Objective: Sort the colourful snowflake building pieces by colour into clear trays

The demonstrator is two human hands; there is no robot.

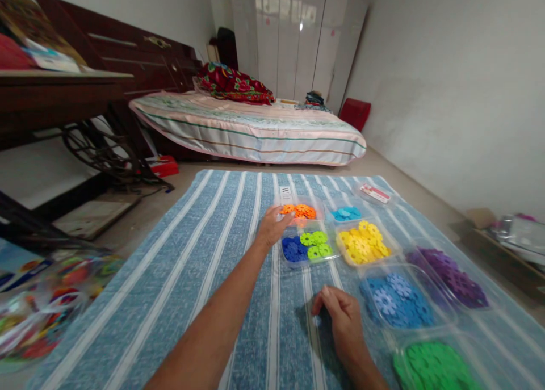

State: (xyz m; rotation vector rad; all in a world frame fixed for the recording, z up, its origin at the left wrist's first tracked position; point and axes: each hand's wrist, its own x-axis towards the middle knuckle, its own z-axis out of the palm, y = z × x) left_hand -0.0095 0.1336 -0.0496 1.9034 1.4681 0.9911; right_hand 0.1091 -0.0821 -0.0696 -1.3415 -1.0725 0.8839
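Fingers (276, 213) of the left hand (269, 231) were at the left edge of the orange-piece tray (320, 213), which lay left of and beyond the yellow-piece tray (370, 262).
The orange pieces (303, 210) lay just right of those fingers, whose thumb stood apart from the rest; whether they gripped the edge, I cannot tell. The right hand (344, 319), left of and nearer than the yellow-piece tray, was over the striped cloth (238, 254), its fingers curled loosely; I cannot tell whether they held anything. Just left of the yellow-piece tray were dark blue pieces (293, 249) and lime green pieces (317, 244) in one tray; just beyond it, light blue pieces (347, 213).
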